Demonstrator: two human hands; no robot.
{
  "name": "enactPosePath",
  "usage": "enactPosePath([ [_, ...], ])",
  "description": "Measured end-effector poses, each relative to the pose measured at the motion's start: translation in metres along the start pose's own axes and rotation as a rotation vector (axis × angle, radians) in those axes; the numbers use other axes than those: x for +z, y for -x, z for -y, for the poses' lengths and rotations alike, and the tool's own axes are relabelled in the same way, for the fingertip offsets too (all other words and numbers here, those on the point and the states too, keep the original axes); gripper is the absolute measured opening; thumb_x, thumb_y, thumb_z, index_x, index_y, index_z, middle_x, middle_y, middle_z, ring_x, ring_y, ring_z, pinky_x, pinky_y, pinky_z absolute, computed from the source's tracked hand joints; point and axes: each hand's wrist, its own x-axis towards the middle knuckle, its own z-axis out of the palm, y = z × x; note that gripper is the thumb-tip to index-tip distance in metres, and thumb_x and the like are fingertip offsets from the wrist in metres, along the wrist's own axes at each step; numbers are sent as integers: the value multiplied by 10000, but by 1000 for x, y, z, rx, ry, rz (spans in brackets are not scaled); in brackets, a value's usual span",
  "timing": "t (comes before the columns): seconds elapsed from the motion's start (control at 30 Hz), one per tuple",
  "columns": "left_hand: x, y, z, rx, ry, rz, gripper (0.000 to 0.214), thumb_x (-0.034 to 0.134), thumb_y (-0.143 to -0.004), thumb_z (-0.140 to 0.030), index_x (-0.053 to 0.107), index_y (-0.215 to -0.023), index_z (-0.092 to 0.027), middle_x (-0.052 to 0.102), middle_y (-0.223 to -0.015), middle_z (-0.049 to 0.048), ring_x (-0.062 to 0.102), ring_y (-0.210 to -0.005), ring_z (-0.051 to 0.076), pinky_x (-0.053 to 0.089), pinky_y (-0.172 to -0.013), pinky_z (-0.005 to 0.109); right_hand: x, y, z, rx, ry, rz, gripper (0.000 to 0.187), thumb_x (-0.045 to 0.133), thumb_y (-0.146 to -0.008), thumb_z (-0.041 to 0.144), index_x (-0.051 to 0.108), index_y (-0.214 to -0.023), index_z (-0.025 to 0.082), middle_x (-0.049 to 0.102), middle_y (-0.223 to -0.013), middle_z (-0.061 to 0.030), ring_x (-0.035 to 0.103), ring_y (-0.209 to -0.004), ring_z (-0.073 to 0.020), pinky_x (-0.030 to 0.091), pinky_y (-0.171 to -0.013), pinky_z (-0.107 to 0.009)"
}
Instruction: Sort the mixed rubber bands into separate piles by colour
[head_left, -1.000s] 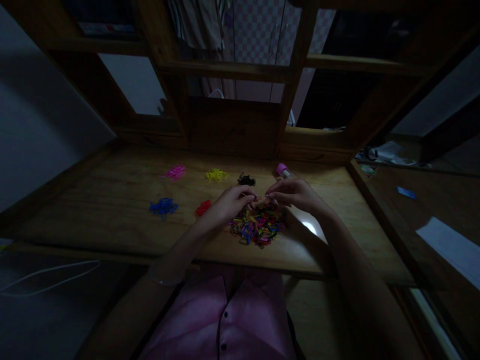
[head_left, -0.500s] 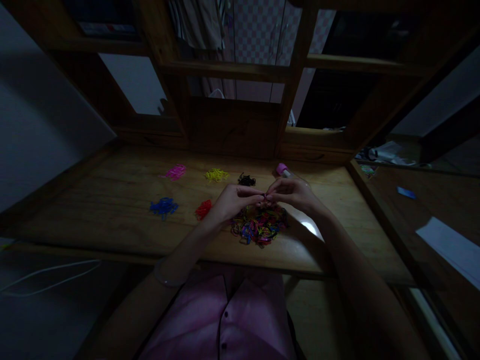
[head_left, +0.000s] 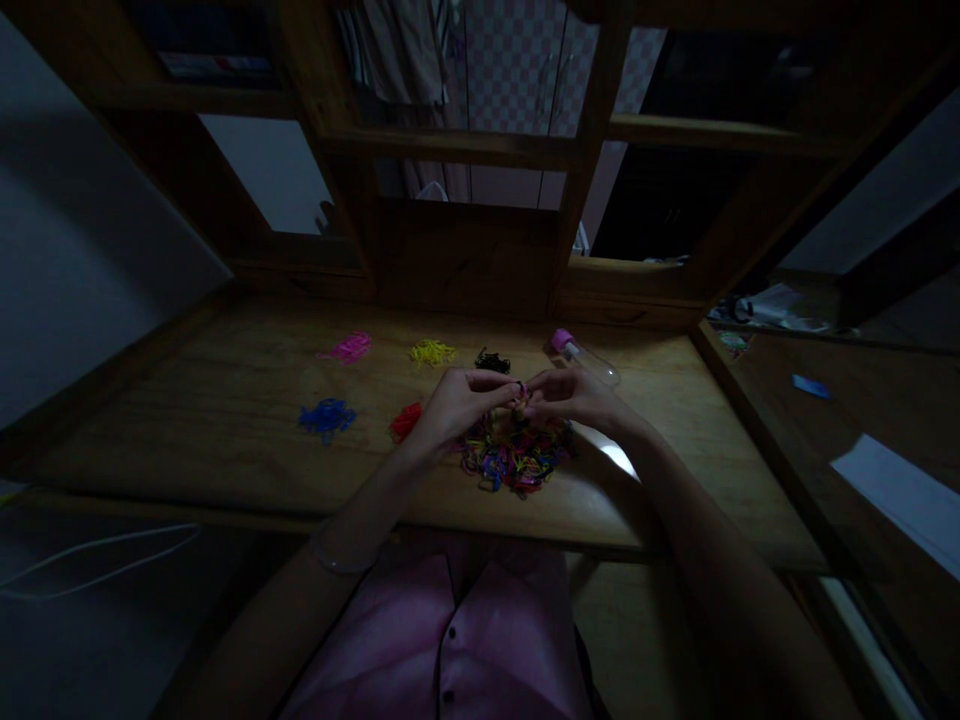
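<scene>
My left hand [head_left: 461, 405] and my right hand [head_left: 581, 398] meet over a mixed pile of small coloured rubber bands [head_left: 517, 462]. Both are closed in a pinch, fingertips nearly touching. Between them are a few small rubber bands [head_left: 523, 391], pinkish and dark; how many is too small to tell. Sorted rubber bands lie in little heaps: red ones [head_left: 406, 421] beside my left hand, black ones [head_left: 493, 361] just beyond it, yellow ones [head_left: 432, 352] and pink ones [head_left: 351, 347] farther back, and blue ones [head_left: 327, 416] to the left.
A clear bottle with a pink cap [head_left: 561, 341] lies on its side behind my right hand. The wooden desk [head_left: 225, 400] backs onto a shelf frame [head_left: 465, 145]. White paper [head_left: 900, 495] and a small blue card [head_left: 811, 386] lie on the surface at right.
My right hand has shifted slightly down and left, uncovering more of the bottle. The fingertips have tilted, and the pinched bands show more clearly.
</scene>
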Motion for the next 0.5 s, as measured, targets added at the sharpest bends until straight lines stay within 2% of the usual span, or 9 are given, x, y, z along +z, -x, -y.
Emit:
enactPosePath([
  [0.13, 3, 2, -5, 9, -44, -38, 264, 734, -744, -328, 754, -933, -145, 750, -945, 97, 681, -886, 221, 523, -795, 331, 2, -2, -4, 26, 28, -33, 289, 777, -705, 401, 696, -843, 160, 714, -759, -53, 656, -632, -145, 528, -587, -265],
  [0.27, -2, -2, -4, 61, -111, -70, 247, 727, -741, -317, 751, -920, -149, 753, -909, 85, 686, -847, 212, 529, -780, 327, -1, -2, -3, 18, 47, -56, 285, 754, -736, 406, 708, -859, 153, 705, -698, -52, 640, -586, -134, 513, -546, -250],
  [0.5, -31, -49, 14, 158, -257, -163, 227, 717, -714, -290, 741, -864, -122, 745, -823, 93, 686, -763, 193, 529, -737, 311, -9, -4, -7, 11, 46, -128, 291, 756, -726, 416, 726, -834, 148, 710, -736, -66, 637, -599, -146, 527, -554, -274],
])
